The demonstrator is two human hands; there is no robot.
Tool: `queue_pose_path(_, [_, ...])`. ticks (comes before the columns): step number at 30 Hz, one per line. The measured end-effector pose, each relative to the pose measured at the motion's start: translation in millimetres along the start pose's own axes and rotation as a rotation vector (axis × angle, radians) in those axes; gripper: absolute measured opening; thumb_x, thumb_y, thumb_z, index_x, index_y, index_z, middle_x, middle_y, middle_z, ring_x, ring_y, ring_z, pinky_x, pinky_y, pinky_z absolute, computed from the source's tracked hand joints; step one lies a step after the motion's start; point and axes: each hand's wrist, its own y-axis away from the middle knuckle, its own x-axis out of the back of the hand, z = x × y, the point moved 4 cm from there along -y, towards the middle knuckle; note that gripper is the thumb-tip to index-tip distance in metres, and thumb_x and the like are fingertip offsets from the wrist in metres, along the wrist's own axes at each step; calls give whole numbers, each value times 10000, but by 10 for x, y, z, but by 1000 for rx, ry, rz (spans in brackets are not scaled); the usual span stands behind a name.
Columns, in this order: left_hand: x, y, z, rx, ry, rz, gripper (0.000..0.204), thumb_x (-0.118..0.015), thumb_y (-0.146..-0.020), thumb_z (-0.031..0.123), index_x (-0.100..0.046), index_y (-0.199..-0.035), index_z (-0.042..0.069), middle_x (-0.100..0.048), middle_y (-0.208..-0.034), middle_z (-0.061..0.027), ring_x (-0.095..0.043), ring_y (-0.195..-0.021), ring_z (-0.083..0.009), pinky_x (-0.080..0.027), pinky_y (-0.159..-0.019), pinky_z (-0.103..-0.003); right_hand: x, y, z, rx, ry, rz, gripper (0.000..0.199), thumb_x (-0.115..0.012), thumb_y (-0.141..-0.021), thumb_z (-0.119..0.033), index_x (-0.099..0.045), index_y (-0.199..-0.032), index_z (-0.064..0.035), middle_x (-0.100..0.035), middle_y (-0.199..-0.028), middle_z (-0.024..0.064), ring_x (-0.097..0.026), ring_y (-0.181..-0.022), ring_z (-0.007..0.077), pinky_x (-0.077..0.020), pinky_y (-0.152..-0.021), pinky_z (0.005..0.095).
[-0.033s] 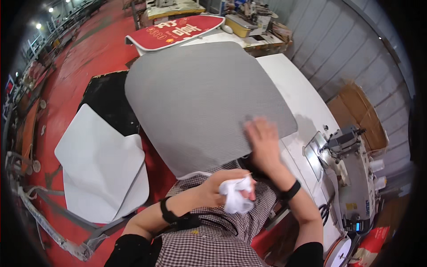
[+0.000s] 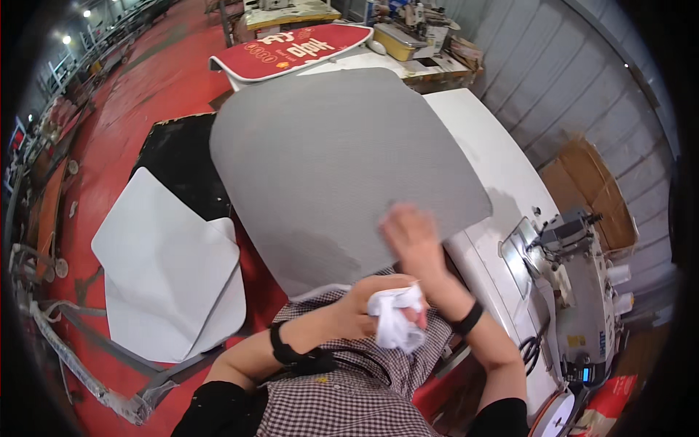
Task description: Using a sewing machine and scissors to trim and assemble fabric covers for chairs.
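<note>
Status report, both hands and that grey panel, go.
Left hand shut on crumpled white cloth near the chest. Right hand blurred, flat on grey panel at its near edge. Panel lies across white table; sewing machine to the right, apart.

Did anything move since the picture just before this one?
Nothing visibly changed. The right hand lies flat on the near edge of the big grey panel, and the left hand is closed on a crumpled white cloth. The white panels on the left and the sewing machine on the right are where they were.
</note>
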Motion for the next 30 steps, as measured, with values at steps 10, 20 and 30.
queue_pose_path(10, [-150,-110,332,-18,-86,357,138,-616,-832,115,-544,-878,6,-524,-717,17,-463,-601,-49,-370,-523,-208,188,-647,536,383,-86,181,348,-503,-777,-62,-596,-1112,-64,-619,-1115,113,-605,-1025,273,-488,-897,350])
queue_pose_path(20, [11,564,526,-193,-874,383,145,-629,-800,75,-525,-714,20,-487,-623,-32,-464,-534,-110,-402,-505,-263,158,-280,1354,284,-106,132,341,-485,-822,-54,-608,-1135,-113,-616,-1138,85,-580,-1072,271,-475,-926,327])
queue_pose_path(30, [549,795,470,341,-726,622,154,-604,-754,71,-539,-888,30,-549,-794,-55,-557,-694,-176,-453,-648,-286,-200,135,1896,-89,-198,-23,454,-514,-747,42,-597,-1166,-111,-570,-1224,96,-517,-1156,293,-402,-1002,371])
